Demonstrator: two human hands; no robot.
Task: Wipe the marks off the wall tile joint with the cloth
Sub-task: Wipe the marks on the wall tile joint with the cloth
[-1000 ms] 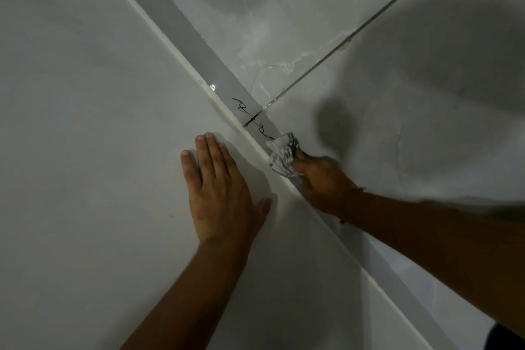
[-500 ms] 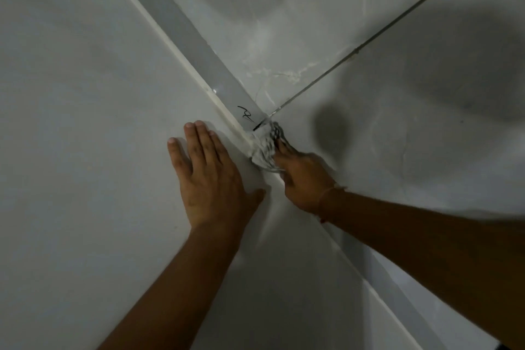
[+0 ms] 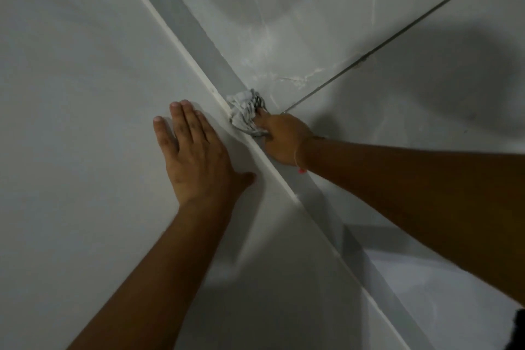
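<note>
A pale, smooth wall panel is filling the left side, meeting glossy grey tiles along a diagonal grey strip edged with a white joint. A thin dark grout line is running off to the upper right. The left hand is lying flat on the panel, fingers together, thumb out. The right hand is gripping a crumpled white patterned cloth, pressing it onto the joint; the cloth is covering that spot, so no marks are showing.
</note>
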